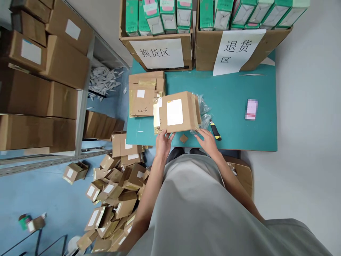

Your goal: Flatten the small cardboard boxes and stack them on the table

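A brown cardboard box point(188, 112) with a white label and handwriting on its left part is between my hands over the teal table point(229, 96). My left hand point(163, 144) grips its near edge toward the left, fingers partly under the cardboard. At the near right corner, my right hand point(207, 141) holds the edge with its fingertips. The box's right side shows loose flaps. Just right of it lie crumpled clear plastic wrap point(205, 121) and a yellow and black box cutter point(215, 130). A small brown cardboard piece point(183, 138) lies near the table's front edge.
Flattened cardboard point(144, 103) lies at the table's left. Two cartons point(160, 53) point(205, 53) of green boxes stand along the back. A pink card-like item point(251, 109) lies right. Boxes fill the shelf point(85, 85); a pile of used boxes point(114, 199) covers the floor.
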Action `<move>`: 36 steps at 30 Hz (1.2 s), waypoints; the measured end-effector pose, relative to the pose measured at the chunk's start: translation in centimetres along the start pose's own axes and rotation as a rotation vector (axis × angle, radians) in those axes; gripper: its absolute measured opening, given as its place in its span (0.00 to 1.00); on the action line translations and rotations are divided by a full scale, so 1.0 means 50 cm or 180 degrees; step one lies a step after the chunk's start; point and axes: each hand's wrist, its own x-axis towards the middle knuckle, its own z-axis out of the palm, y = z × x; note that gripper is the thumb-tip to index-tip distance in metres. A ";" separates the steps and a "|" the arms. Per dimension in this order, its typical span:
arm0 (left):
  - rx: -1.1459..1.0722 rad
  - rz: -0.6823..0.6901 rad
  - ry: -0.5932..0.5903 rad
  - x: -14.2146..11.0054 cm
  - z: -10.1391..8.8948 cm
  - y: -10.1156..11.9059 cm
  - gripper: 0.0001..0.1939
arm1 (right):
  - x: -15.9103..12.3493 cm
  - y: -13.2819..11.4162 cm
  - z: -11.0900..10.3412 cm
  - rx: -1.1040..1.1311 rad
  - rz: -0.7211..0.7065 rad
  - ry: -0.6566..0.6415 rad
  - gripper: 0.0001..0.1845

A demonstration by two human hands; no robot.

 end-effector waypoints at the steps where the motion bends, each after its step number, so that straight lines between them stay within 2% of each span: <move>1: 0.0040 0.0038 -0.0078 -0.002 0.003 0.004 0.07 | 0.004 0.003 -0.001 0.0018 0.0045 0.0058 0.15; 5: 0.0176 0.0108 -0.0287 -0.005 0.006 0.017 0.10 | 0.018 0.009 0.000 0.0174 0.0229 0.0277 0.14; 9: 0.0243 0.0093 -0.0405 0.001 -0.001 0.022 0.11 | 0.021 0.015 0.008 0.0317 0.0344 0.0324 0.16; 13: 0.0329 -0.0011 -0.0366 0.006 0.000 0.021 0.12 | 0.013 0.009 0.016 0.0497 0.0335 0.0386 0.18; 18: 0.0406 -0.0167 -0.0363 0.010 0.009 0.025 0.20 | 0.009 -0.015 0.026 0.0770 0.0424 0.0739 0.17; 25: 0.0490 -0.0128 -0.0520 0.036 0.003 0.035 0.20 | 0.014 -0.020 0.049 0.1458 0.0843 0.1160 0.13; 32: 0.0574 -0.0058 -0.0655 0.072 -0.001 0.049 0.20 | 0.010 -0.050 0.055 0.2020 0.1153 0.1109 0.22; 36: 0.0501 -0.0044 -0.0629 0.094 -0.004 0.065 0.22 | 0.019 -0.062 0.067 0.2298 0.1583 0.1348 0.26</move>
